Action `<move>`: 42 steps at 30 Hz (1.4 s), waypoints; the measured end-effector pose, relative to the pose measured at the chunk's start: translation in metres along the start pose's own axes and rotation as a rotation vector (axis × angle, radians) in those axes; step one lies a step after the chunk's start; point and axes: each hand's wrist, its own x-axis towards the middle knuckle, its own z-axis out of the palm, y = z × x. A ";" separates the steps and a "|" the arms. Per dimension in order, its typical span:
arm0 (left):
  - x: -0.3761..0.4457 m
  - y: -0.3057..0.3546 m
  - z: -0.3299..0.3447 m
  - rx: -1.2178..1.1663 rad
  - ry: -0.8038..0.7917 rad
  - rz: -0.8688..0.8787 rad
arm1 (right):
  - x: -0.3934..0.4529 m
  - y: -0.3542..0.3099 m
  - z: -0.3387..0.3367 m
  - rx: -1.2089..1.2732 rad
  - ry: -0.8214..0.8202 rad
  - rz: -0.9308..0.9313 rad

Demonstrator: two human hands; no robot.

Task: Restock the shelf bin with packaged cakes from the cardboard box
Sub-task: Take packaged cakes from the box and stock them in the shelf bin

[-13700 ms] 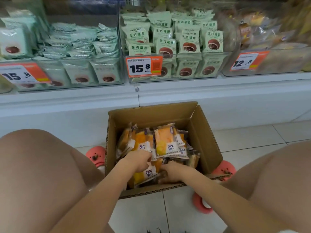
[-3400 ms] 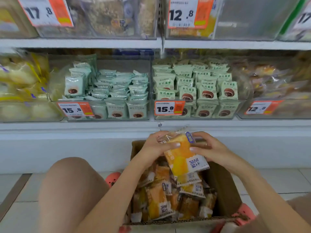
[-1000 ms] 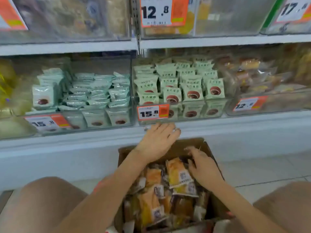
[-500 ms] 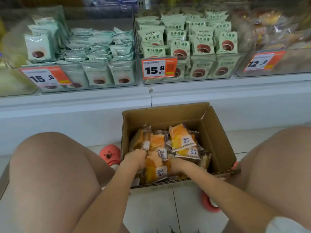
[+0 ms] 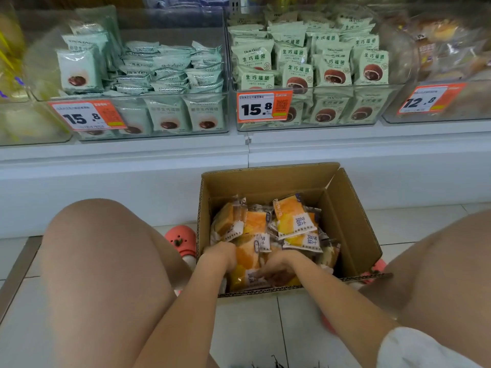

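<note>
Floor tiles under the cardboard box (image 5: 348, 221), both hands are back down inside it after rising toward the shelf: left hand (image 5: 221, 254) and right hand (image 5: 279, 265) curl their fingers around orange cake packets (image 5: 249, 264), gathering another load.

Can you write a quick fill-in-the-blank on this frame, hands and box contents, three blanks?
1. Both hands, left hand and right hand, reach into the ____ box on the floor.
2. The packaged cakes in that box have wrappers that are mostly ____ in colour.
3. The price tag on the clear bin straight above the box reads ____.

Missing words: cardboard; orange; 15.8
</note>
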 end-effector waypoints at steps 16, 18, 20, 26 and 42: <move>-0.001 -0.010 -0.008 -0.407 0.069 -0.026 | 0.006 -0.018 0.028 0.300 0.253 -0.200; -0.001 -0.012 -0.014 -0.690 0.076 -0.031 | -0.014 -0.013 0.015 0.374 0.230 -0.229; -0.004 -0.012 -0.022 -1.053 0.028 -0.051 | -0.040 -0.009 -0.012 0.394 0.188 -0.284; -0.037 0.023 -0.062 -1.744 -0.181 0.246 | -0.127 -0.007 -0.075 0.549 0.015 -0.491; -0.180 0.149 -0.337 -1.908 0.620 0.825 | -0.381 -0.078 -0.228 0.137 0.850 -1.015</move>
